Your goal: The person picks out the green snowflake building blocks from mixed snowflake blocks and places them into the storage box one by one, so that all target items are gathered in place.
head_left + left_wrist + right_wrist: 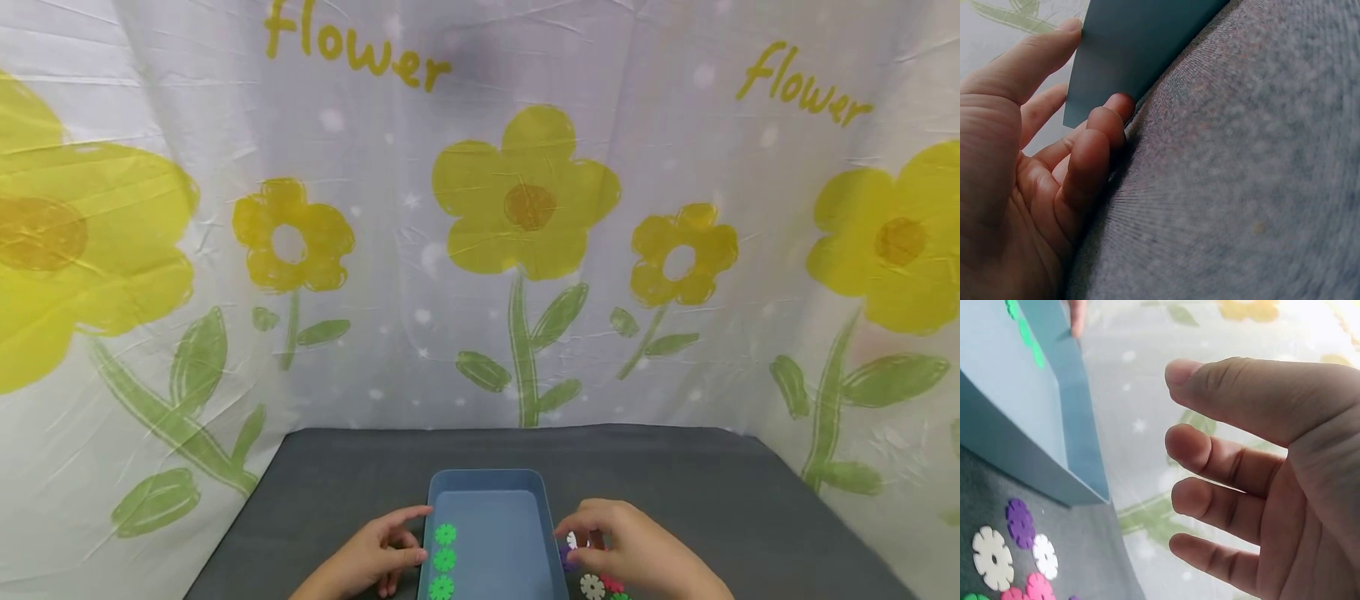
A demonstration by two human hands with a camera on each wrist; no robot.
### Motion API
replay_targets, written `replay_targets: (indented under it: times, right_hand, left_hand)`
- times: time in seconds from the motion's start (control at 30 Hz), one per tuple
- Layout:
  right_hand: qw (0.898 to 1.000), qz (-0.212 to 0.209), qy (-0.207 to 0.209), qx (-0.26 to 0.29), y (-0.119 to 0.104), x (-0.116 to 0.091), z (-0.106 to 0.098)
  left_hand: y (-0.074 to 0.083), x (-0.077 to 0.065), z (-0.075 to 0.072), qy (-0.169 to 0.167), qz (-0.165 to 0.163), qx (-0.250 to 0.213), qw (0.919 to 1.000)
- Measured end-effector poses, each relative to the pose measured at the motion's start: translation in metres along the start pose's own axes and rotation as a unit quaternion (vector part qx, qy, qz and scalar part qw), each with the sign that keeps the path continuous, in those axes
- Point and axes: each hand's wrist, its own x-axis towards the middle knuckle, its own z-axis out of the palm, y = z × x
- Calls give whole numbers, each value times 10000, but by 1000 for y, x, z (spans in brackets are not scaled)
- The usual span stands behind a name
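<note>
A shallow blue tray [495, 537] lies lengthwise on the table in the head view. Three green notched plastic snowflake discs [445, 559] form a line along its left inner side. My left hand [375, 554] is at the tray's left wall, its index fingertip and thumb right at the rim. In the left wrist view, the other fingers of the left hand [1054, 156] bend loosely beside the wall. Just past the right rim, my right hand [630, 542] hovers over loose discs with nothing in its fingers. Its thumb and fingers stand apart in the right wrist view.
Right of the tray lie loose snowflake discs: purple [1020, 523], beige [993, 559], white [1045, 556], pink [1040, 587] and green [975, 597]. A dark grey cloth [360, 467] covers the table. Behind it hangs a white curtain [390, 333] with yellow flowers.
</note>
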Motion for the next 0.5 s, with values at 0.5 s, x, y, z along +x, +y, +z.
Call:
replay_targets:
  times: [0.5]
  right_hand:
    - [9996,-33,278,99,27,-10,-18]
  left_hand:
    - [2,0,0,87,-65,165,9998]
